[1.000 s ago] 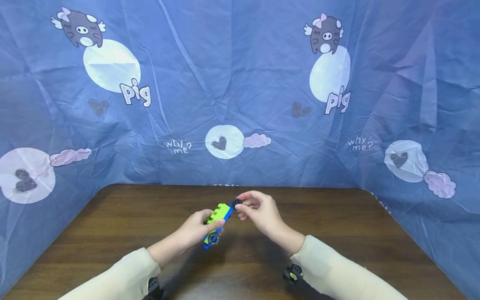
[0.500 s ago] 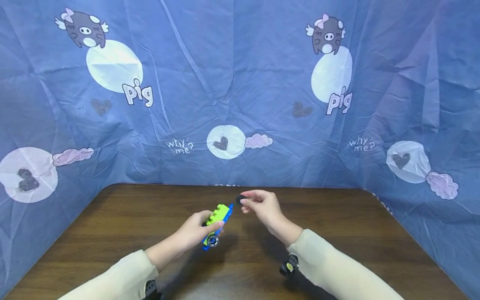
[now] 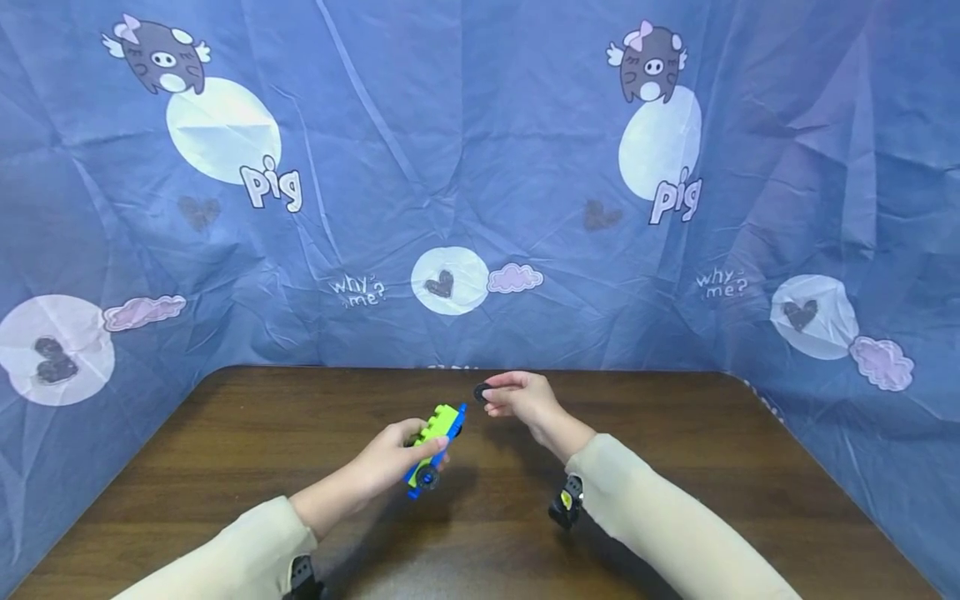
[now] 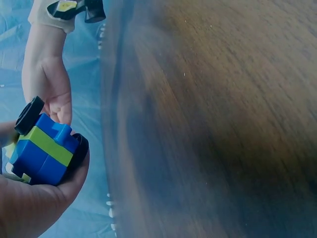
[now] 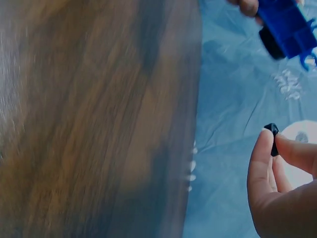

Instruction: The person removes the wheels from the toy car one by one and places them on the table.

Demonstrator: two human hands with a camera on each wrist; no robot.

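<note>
My left hand [image 3: 396,454] grips a lime-green and blue toy block car [image 3: 442,423] above the table, tilted with its far end up and to the right. One black wheel [image 3: 427,477] shows at its near end; in the left wrist view, black wheels stand on both sides of that end. At the car's far end, in the right wrist view, the blue underside [image 5: 288,25] carries a wheel on one side. My right hand [image 3: 525,402] pinches a loose black wheel [image 5: 273,140] between thumb and fingertips, a short gap beyond the car's far end.
Both hands are over a dark brown wooden table [image 3: 660,492]. A blue printed cloth [image 3: 525,167] hangs behind the table and along its sides. Black wrist cameras [image 3: 566,502] sit at the sleeve cuffs.
My right hand has drawn the wheel away from the car's far end, slightly up and to the right. The left hand keeps its hold on the car in nearly the same place.
</note>
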